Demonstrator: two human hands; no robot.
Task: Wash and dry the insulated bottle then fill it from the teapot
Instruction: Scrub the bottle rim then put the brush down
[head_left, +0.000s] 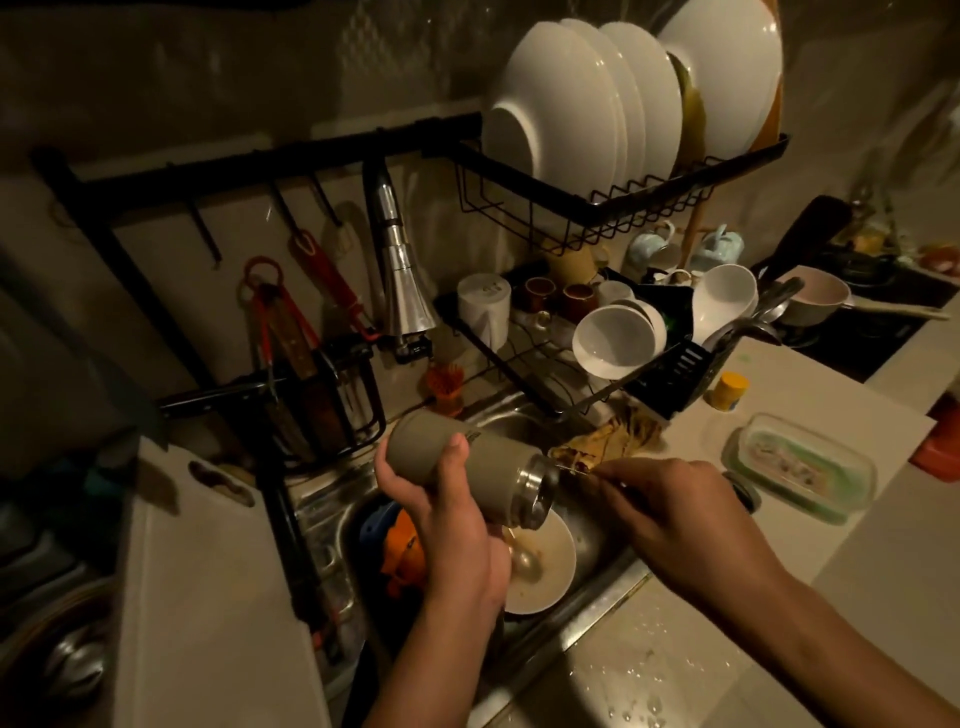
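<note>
The insulated bottle is grey-green with a bare steel mouth. My left hand grips it around the body and holds it on its side over the sink, mouth pointing right and slightly down. My right hand pinches a thin rod-like tool whose tip is at the bottle's mouth. What sits on the tool's end is too dark to make out. I cannot pick out a teapot in this view.
Under the bottle, a dirty white bowl with a spoon lies in the sink. The faucet hangs behind, under a black rack of plates and bowls. A crumpled cloth, a plastic container and a yellow-capped jar sit to the right, a white board to the left.
</note>
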